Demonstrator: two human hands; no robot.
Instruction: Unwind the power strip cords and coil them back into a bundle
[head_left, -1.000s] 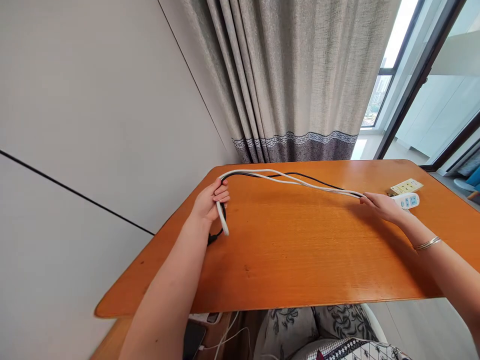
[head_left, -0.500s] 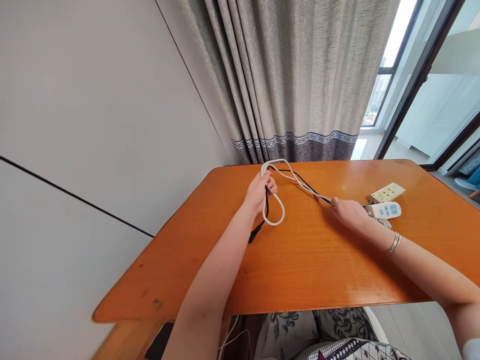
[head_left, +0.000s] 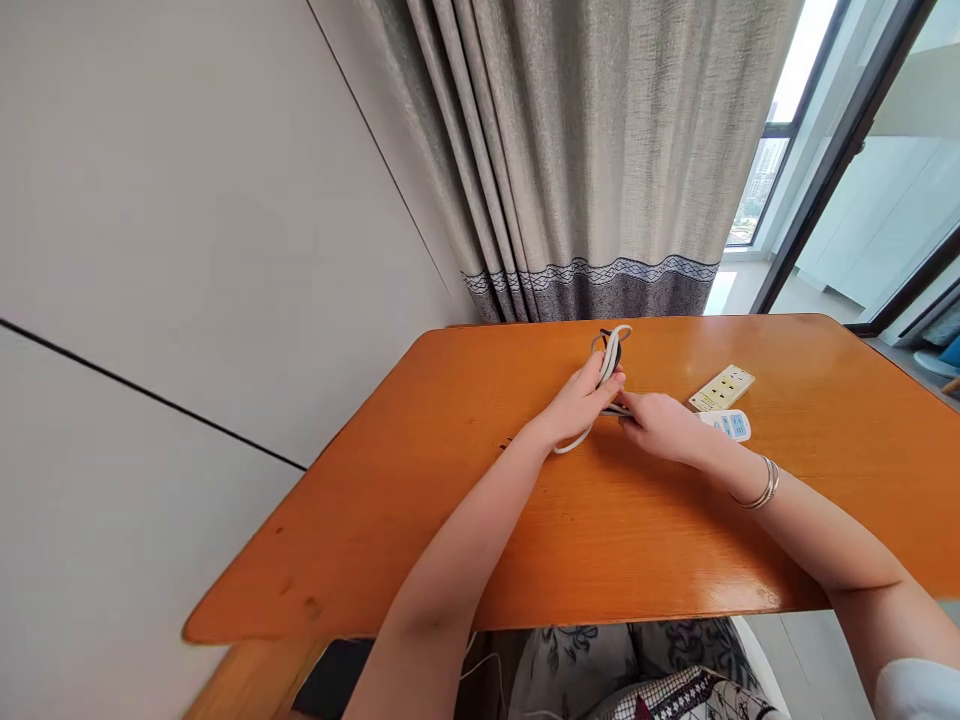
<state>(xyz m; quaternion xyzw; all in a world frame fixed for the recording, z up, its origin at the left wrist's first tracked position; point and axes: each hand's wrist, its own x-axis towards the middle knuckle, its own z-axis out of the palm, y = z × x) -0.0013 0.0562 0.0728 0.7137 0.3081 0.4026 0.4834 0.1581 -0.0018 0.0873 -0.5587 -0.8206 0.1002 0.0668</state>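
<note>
Over the table [head_left: 375,530], left hand [head_left: 577,402] around looped cables [head_left: 611,355], right hand [head_left: 660,426] around them just alongside.

Single head-worn view, facing forward and down, tabletop [head_left: 360,500] near; curtain [head_left: 600,150] beyond

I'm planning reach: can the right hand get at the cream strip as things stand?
Probably yes: the right hand is near the cream strip, whose top lies uncovered. The white strip lies on its near side; the hand would likely have to release the cables first.
</note>
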